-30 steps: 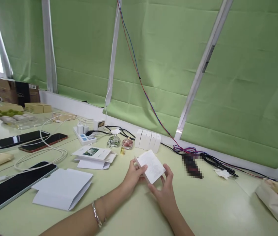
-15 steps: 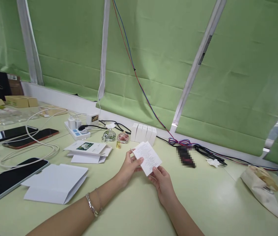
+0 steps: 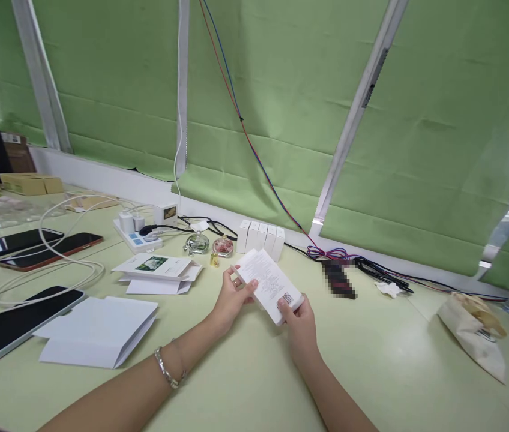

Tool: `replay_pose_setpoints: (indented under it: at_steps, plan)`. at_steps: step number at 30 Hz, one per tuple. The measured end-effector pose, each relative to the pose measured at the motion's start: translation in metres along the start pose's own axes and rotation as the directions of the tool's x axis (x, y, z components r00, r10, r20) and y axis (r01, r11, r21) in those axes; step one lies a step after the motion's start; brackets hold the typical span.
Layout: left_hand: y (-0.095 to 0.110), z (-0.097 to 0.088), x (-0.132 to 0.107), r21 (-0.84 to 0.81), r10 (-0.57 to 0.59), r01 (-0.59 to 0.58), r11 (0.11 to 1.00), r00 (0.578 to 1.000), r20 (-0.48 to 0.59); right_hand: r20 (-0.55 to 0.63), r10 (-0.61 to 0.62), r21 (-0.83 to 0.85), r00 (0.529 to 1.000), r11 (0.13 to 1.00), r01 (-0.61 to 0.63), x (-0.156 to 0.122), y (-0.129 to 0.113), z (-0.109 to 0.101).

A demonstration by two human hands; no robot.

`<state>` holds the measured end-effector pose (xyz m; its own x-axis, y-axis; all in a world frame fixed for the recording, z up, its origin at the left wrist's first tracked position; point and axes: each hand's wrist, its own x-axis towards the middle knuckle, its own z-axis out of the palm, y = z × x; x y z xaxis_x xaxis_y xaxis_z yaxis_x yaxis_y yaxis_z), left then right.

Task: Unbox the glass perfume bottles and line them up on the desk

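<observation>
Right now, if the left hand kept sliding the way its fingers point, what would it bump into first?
The left hand holds the small white box and points toward the wall. Beyond that box, it would likely meet the row of small white boxes first, though depth is hard to judge.

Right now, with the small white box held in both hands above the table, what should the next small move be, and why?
Probably open the end flap: the white box is held clear of the table, the left hand pinching its far end, the right hand its barcoded near end, and it looks closed.

Phones (image 3: 50, 251), folded cards (image 3: 96, 331), perfume bottles (image 3: 209, 245), paper bag (image 3: 473, 336).
</observation>
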<state>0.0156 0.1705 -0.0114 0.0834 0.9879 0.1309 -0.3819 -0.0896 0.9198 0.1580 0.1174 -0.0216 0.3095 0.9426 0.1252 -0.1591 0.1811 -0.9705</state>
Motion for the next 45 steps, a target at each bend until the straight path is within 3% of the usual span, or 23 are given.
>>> replay_pose_setpoints:
  at_steps: [3, 7, 15, 18, 22, 25, 30, 32, 34, 36, 38, 41, 45]
  plan:
    - [0.003, 0.000, 0.001, 0.010, -0.004, 0.005, 1.000, 0.995, -0.103, -0.024, -0.071, -0.159, 0.997, 0.985, 0.067, -0.004, -0.003, 0.002]
    - [0.002, -0.001, 0.004, -0.024, 0.021, -0.027, 0.999, 0.978, -0.206, -0.041, -0.017, -0.116, 0.999, 0.993, 0.012, -0.006, -0.003, 0.004]
    - [0.002, -0.002, 0.003, -0.058, 0.078, -0.087, 0.995, 0.987, -0.142, 0.007, -0.052, -0.109, 0.999, 0.993, 0.052, 0.001, -0.001, -0.001]
    - [0.005, -0.001, 0.002, -0.031, 0.085, -0.089, 0.996, 0.989, -0.118, -0.007, -0.009, -0.049, 1.000, 0.999, 0.008, 0.001, -0.001, -0.002]
    - [0.008, 0.000, 0.000, -0.024, 0.077, -0.078, 0.997, 0.997, -0.021, 0.061, 0.026, -0.043, 0.998, 0.999, -0.024, 0.001, -0.005, -0.005]
    - [0.008, 0.001, -0.001, -0.028, 0.081, -0.079, 0.996, 0.996, 0.047, 0.064, -0.044, -0.153, 0.997, 0.987, 0.053, 0.001, -0.010, -0.007]
    - [0.006, 0.003, -0.001, -0.046, 0.018, -0.016, 0.999, 0.999, 0.045, 0.047, -0.245, -0.326, 0.968, 0.913, 0.247, -0.003, -0.013, -0.008]
    - [0.004, 0.002, 0.000, -0.044, 0.015, -0.014, 0.999, 0.999, 0.033, 0.065, -0.341, -0.396, 0.938, 0.854, 0.338, -0.005, -0.012, -0.009]
    - [0.002, 0.001, 0.000, -0.050, 0.030, -0.030, 0.998, 0.999, -0.012, 0.110, -0.468, -0.462, 0.877, 0.757, 0.463, -0.006, -0.009, -0.011]
    - [0.002, 0.001, -0.001, -0.080, 0.033, -0.035, 0.996, 0.999, -0.023, 0.192, -0.597, -0.498, 0.779, 0.625, 0.601, -0.006, -0.006, -0.013]
    - [0.002, 0.001, -0.002, -0.121, 0.018, -0.012, 0.993, 0.999, 0.049, 0.272, -0.681, -0.521, 0.680, 0.490, 0.699, -0.004, -0.003, -0.016]
    - [0.004, 0.003, -0.004, -0.172, -0.003, 0.022, 0.985, 0.994, 0.110, 0.350, -0.742, -0.570, 0.572, 0.316, 0.759, -0.001, -0.001, -0.019]
    - [0.006, 0.007, -0.004, -0.232, -0.013, 0.019, 0.973, 1.000, 0.027, 0.392, -0.786, -0.593, 0.478, 0.182, 0.784, 0.002, -0.005, -0.020]
